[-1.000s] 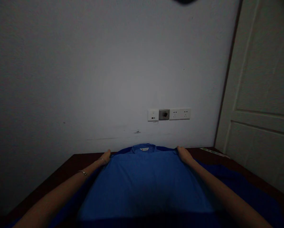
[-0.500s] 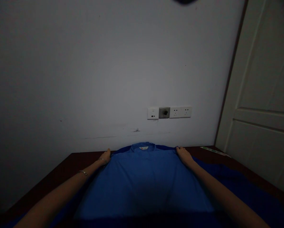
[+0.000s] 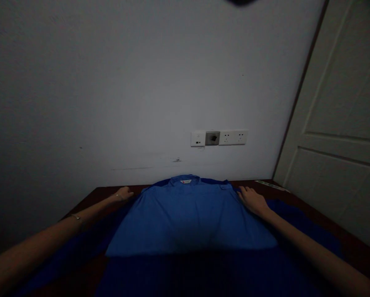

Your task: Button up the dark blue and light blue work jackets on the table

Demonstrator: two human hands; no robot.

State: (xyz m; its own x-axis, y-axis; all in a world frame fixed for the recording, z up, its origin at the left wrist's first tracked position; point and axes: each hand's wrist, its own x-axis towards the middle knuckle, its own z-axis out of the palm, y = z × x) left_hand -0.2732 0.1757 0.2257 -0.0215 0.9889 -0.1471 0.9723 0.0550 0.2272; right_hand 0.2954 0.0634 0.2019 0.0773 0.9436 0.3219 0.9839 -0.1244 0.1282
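Observation:
A two-tone work jacket point(image 3: 185, 214) lies spread over the dark red table, its light blue upper part above dark blue lower cloth. Its stand-up collar with a white label point(image 3: 186, 181) is at the far end near the wall. My left hand point(image 3: 125, 192) is just left of the jacket's shoulder, above the dark sleeve, with loosely bent fingers and nothing visible in them. At the other shoulder, my right hand point(image 3: 252, 199) rests palm down on the sleeve, fingers apart. The lower part of the jacket fades into shadow.
A pale wall point(image 3: 154, 103) rises behind the dark red table point(image 3: 93, 196). Sockets and switches point(image 3: 219, 138) are set in it. A thin printed strip point(image 3: 271, 185) lies at the back right, near a white panelled door point(image 3: 336, 156).
My left hand has let go of the jacket's shoulder and moved left. My right hand has slid slightly right, off the shoulder edge onto the sleeve. The view has tilted down slightly.

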